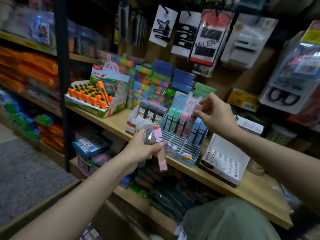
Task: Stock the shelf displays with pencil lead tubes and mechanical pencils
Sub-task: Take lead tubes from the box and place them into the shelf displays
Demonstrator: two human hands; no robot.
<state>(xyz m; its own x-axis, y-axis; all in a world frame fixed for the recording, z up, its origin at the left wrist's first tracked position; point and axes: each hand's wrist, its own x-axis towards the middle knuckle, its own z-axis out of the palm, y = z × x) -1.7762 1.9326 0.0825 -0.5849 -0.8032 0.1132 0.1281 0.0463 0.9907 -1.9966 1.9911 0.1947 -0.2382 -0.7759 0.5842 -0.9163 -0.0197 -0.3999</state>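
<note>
My left hand (143, 146) grips a pink-capped lead tube (161, 151) and a clear plastic packet in front of the shelf. My right hand (214, 113) pinches the pink cap of another lead tube (198, 108) above the blue bunny display box (183, 135). That box holds green, pink and blue tubes standing in its back rows; its front grid slots stand empty. To its left a white display box (147, 116) holds dark grey lead tubes.
A carrot-eraser box (97, 97) stands at the left of the wooden shelf (259, 187). A white tray with round holes (223, 160) sits right of the bunny box. Stacked colourful erasers stand behind, and hair-clip cards hang above. Packed goods fill the lower shelf.
</note>
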